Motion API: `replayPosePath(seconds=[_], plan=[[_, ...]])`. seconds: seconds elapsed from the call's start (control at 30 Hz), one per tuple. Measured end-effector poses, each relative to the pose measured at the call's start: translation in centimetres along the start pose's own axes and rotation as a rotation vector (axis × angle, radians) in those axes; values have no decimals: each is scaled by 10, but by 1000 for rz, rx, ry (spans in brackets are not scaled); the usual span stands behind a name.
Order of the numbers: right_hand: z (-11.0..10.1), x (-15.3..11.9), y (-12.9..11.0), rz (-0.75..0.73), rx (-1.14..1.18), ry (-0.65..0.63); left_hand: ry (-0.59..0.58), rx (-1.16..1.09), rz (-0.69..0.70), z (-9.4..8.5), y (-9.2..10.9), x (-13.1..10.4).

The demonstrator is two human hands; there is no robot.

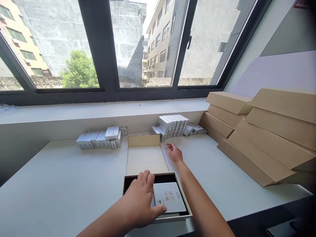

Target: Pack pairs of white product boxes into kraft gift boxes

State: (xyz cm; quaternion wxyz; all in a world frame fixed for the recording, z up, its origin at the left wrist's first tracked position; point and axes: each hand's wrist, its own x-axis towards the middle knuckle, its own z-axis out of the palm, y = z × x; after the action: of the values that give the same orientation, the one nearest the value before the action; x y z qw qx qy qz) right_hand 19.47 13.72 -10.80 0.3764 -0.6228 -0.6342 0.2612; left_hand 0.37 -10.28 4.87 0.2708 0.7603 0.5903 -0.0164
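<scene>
An open presentation box with a black interior lies in front of me, its pale hinged lid folded back flat on the table. Inside is a white printed carton. My left hand spreads over the left part of the box, thumb against the carton's near edge; what lies under the palm is mostly hidden. Beyond the lid's right edge, my right hand is held with loosely curled fingers, nothing visible in them. It is just short of a stack of small white cartons.
Another row of small white cartons stands at the back left against the sill. Large brown cardboard boxes are piled on the right of the white table. Behind runs a window sill under dark-framed windows.
</scene>
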Motion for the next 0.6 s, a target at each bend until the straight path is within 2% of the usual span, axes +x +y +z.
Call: replayPosePath(seconds=[0.07, 0.13, 0.2, 0.27, 0.37, 0.6], plan=[[0, 0, 0, 5, -5, -1, -28, 52, -123, 4, 8, -7], [0, 0, -1, 13, -9, 4, -121, 75, -179, 7, 9, -8], [0, 0, -1, 20, -12, 9, -200, 50, -139, 8, 5, -4], [0, 0, 0, 22, -15, 8, -225, 3, -55, 9, -2, 2], [1, 1, 2, 16, -17, 3, -235, -31, 25, 12, -9, 9], [0, 1, 0, -1, -11, 2, -225, -190, 63, 14, -20, 16]])
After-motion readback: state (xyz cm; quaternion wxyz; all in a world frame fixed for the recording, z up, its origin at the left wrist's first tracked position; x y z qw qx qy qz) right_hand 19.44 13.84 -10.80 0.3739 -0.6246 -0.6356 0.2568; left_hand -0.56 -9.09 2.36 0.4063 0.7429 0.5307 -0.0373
